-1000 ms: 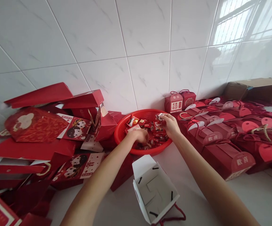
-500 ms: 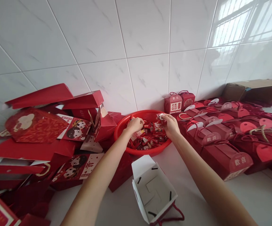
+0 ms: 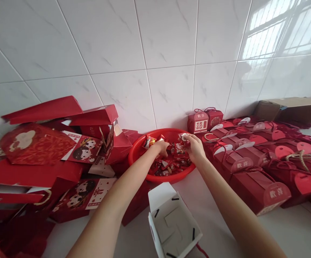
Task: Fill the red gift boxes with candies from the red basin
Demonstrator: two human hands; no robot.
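A red plastic basket (image 3: 171, 178) stands by the wall with many small red-wrapped sweets (image 3: 168, 165) in it. My left hand (image 3: 162, 147) reaches down among the sweets, its fingers bent; what they hold, if anything, is hidden. At the basket's right side, my right hand (image 3: 194, 146) is closed on small wrapped sweets (image 3: 183, 137) just above the rim. Nearer to me, an open box (image 3: 174, 222) with a white inside and a dark red cord stands with its flaps up and nothing inside.
Red boxes and flat cartons (image 3: 37, 143) are heaped at the left. Closed red gift boxes (image 3: 252, 179) stand in rows at the right, with two small ones (image 3: 200, 122) by the tiled wall. A brown cardboard box (image 3: 292, 107) lies behind them.
My left hand has moved right and slightly down, deeper among the sweets. My right hand stays near the right rim, still holding sweets. The view has shifted slightly.
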